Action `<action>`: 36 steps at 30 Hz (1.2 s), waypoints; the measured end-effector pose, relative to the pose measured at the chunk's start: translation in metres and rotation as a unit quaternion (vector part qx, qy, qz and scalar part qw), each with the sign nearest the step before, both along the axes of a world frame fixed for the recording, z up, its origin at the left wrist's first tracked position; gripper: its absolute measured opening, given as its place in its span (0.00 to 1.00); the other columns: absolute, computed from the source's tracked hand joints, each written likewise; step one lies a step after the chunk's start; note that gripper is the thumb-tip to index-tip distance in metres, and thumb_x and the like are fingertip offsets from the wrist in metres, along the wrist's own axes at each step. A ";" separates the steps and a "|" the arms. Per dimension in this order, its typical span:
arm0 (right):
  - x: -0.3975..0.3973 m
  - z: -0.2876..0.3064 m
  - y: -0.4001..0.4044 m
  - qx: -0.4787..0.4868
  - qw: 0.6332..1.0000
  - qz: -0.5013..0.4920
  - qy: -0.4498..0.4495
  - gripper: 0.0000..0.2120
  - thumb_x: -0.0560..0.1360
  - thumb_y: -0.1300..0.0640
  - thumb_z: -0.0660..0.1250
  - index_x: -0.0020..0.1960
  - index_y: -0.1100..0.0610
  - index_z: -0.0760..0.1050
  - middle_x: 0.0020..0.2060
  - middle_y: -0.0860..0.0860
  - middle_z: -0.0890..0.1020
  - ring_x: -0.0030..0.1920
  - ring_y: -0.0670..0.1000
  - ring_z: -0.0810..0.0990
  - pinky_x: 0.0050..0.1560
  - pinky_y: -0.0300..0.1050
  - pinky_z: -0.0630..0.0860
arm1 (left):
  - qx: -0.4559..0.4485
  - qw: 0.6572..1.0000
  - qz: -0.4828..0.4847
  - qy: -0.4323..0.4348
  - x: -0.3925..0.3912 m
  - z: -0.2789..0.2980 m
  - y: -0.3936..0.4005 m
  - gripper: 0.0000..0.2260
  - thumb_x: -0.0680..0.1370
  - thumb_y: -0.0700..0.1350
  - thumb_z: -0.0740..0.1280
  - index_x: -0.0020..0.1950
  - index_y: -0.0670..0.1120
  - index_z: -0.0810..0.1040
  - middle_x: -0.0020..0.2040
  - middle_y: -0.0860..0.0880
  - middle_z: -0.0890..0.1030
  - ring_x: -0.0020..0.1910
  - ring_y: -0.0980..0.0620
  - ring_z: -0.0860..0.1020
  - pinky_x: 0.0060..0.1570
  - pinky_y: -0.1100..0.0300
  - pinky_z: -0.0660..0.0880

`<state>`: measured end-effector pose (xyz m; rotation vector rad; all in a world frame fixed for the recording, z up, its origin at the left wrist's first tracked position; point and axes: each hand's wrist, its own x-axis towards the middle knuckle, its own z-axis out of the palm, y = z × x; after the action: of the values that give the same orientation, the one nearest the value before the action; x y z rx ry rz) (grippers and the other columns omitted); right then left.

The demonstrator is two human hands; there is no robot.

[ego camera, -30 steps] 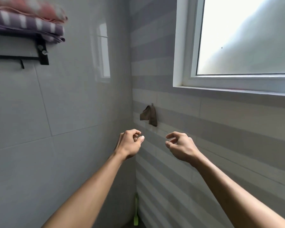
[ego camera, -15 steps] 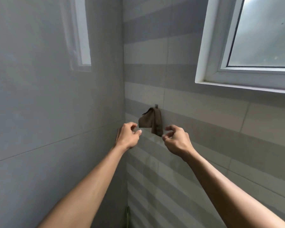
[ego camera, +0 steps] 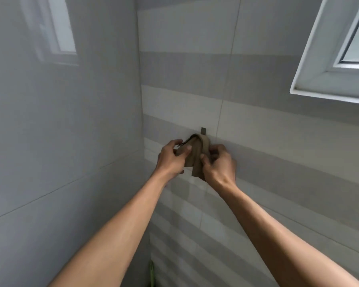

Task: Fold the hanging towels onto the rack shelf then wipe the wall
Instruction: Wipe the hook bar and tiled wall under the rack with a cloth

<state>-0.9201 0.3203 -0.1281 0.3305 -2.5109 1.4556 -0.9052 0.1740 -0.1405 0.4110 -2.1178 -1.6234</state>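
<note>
I see both hands on the brown cloth, which hangs from a small hook on the striped wall, just right of the room's corner. My left hand grips the cloth's left side, thumb laid across the front and fingers curled over its upper edge. My right hand pinches the right side, thumb pressed on the fabric and fingers bent behind it. The cloth sits bunched between the two hands, its top fold just under the hook and its lower tip showing below my thumbs.

The corner edge runs straight down just left of my left hand, where the plain grey wall meets the striped one. A white window frame juts in at the upper right, well apart from the hands. Bare striped tile stretches right of and below the cloth. Low in the corner a green object stands; I cannot tell what it is.
</note>
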 end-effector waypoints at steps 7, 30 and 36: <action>0.008 0.015 -0.007 -0.071 0.994 -0.044 0.073 0.07 0.79 0.51 0.64 0.55 0.49 0.79 0.42 0.46 0.84 0.47 0.52 0.81 0.47 0.47 0.77 | 0.070 0.995 0.014 0.064 0.003 0.004 0.001 0.08 0.74 0.54 0.69 0.46 0.51 0.83 0.43 0.48 0.86 0.46 0.45 0.84 0.47 0.41 0.83; 0.333 0.010 -0.041 -0.465 0.431 0.513 -0.579 0.22 0.75 0.53 0.55 0.58 0.67 0.76 0.57 0.68 0.80 0.62 0.65 0.79 0.70 0.63 0.69 | 0.105 0.917 0.341 0.176 0.451 0.049 -0.002 0.19 0.71 0.25 0.70 0.53 0.45 0.81 0.50 0.43 0.84 0.44 0.49 0.82 0.41 0.53 0.80; 0.444 -0.004 -0.058 -0.410 0.370 0.617 -0.560 0.39 0.58 0.66 0.79 0.67 0.69 0.72 0.63 0.68 0.77 0.66 0.64 0.77 0.66 0.60 0.75 | 0.090 0.890 0.418 0.162 0.559 0.058 0.007 0.13 0.71 0.29 0.74 0.51 0.44 0.82 0.48 0.42 0.83 0.42 0.48 0.81 0.43 0.52 0.82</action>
<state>-0.4762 0.2624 -0.1326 1.6101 -0.6900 4.3457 -0.3458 0.1806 -0.0828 0.8910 -1.2555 -1.2387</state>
